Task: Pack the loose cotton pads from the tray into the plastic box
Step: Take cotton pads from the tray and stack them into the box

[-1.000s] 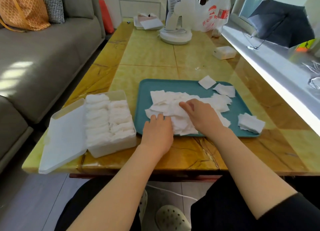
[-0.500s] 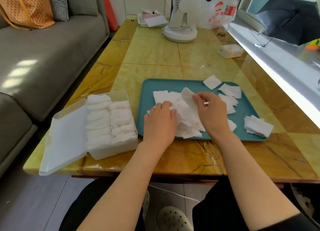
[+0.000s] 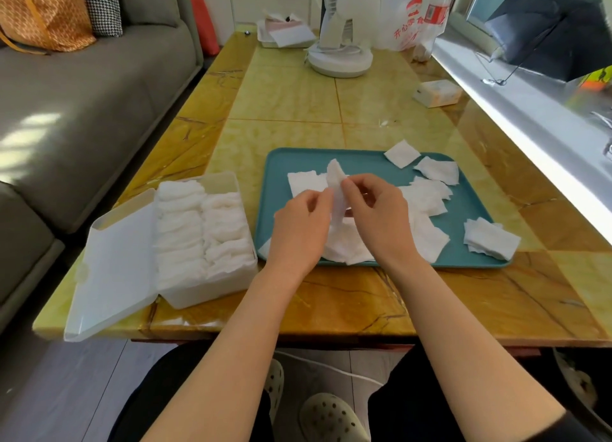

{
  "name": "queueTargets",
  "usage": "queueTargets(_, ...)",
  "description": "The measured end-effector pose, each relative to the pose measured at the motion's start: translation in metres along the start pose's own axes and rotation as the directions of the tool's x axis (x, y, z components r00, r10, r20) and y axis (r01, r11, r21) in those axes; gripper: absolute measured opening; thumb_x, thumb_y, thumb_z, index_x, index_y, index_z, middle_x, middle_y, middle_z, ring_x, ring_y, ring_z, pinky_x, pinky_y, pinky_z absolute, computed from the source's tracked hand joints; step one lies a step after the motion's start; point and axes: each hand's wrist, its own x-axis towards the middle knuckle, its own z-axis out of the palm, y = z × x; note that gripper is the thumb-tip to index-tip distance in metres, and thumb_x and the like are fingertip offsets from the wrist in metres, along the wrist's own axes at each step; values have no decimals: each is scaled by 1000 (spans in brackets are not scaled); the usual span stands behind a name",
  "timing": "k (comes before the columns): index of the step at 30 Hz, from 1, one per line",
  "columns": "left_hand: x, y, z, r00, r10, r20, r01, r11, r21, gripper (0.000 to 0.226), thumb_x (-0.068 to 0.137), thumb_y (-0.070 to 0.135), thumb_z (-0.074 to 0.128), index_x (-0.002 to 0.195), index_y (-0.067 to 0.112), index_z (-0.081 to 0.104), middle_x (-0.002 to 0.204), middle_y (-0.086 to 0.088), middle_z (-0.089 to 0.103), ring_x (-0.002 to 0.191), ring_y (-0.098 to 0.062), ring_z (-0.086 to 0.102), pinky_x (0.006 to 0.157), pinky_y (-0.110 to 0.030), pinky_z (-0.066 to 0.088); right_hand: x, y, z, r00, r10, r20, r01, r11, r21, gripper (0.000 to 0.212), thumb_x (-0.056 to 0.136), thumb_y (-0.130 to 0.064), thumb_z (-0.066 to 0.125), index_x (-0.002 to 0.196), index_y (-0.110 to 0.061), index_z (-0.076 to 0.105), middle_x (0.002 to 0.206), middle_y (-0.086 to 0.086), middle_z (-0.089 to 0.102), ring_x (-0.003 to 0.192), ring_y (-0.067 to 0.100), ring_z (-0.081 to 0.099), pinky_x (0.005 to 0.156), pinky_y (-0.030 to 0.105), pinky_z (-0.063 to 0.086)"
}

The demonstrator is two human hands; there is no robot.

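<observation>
Over the teal tray point(image 3: 364, 161), both hands meet on one cotton pad point(image 3: 335, 180), lifted clear and standing on edge. See the left hand point(image 3: 299, 229) pinching its left side, fingers curled in; the right hand point(image 3: 377, 216) clamps thumb and forefinger on the other side, remaining fingers loosely bent. Beneath them, loose pads point(image 3: 427, 196) lie scattered across the tray, a small stack point(image 3: 490, 240) overhanging the right rim. Just beside the tray, to its left, the plastic box point(image 3: 212, 291) sits with its lid point(image 3: 116, 266) flung open, two rows of pads packed inside.
</observation>
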Motion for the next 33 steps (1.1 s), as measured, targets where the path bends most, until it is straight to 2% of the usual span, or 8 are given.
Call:
queueTargets(2,1,0,-1,1000,10,19,-8,998,-68,27,97,36,48,103,17,67,90,12,66,85,1,58,71,-12,42,-2,-2,4,998,8,66,-12,999,53,16,94,-17,54,91,-12,70,83,-1,70,81,13,67,80,34,55)
queueTargets(7,4,-4,-9,987,63,146,-49,994,-96,28,89,24,65,116,21,66,105,9,70,101,-6,64,91,-28,50,0,-2,-1,988,128,84,-143,968,208,14,93,-17,57,93,-15,71,88,1,72,85,14,68,83,35,56)
queueTargets(10,2,-8,-8,986,128,111,-131,991,25,27,90,19,63,116,23,66,102,10,70,98,-5,64,85,-22,51,1,-2,-2,979,170,110,-190,957,218,14,91,-16,58,88,-14,72,86,2,72,86,15,68,81,33,58)
queueTargets(14,1,-13,-8,977,193,89,-207,961,186,19,99,17,48,99,21,67,81,11,64,74,-4,58,60,-7,40,0,-2,1,973,184,138,-210,955,209,16,87,-26,64,88,-11,71,82,2,71,80,13,69,76,31,59)
queueTargets(20,-2,-16,-6,952,226,208,-285,903,320,24,100,12,42,82,26,50,68,18,47,63,-2,46,55,-12,35,1,3,-1,974,205,95,-215,970,111,31,86,-32,66,84,-1,65,81,15,65,72,18,68,68,31,60)
queueTargets(25,1,-12,-7,962,182,201,-218,961,173,27,98,12,48,74,16,59,73,6,56,67,-4,48,57,-13,33,4,5,-5,978,202,44,-207,967,148,16,91,-18,59,87,-5,68,83,11,68,86,26,66,73,35,59)
queueTargets(29,7,-12,-8,988,91,128,-102,991,84,29,98,17,46,90,-5,64,84,-22,63,73,-17,51,67,-36,40,7,8,-8,975,224,-16,-218,961,172,16,94,-25,56,93,-12,66,84,6,70,85,23,66,82,47,55)
queueTargets(33,11,-12,-12,998,-24,53,27,998,-59,26,93,13,48,96,-6,64,86,-17,61,78,-19,51,72,-37,43,8,-2,-15,979,204,-24,-181,913,366,14,96,-20,54,98,-10,64,81,1,69,76,13,65,73,32,57)
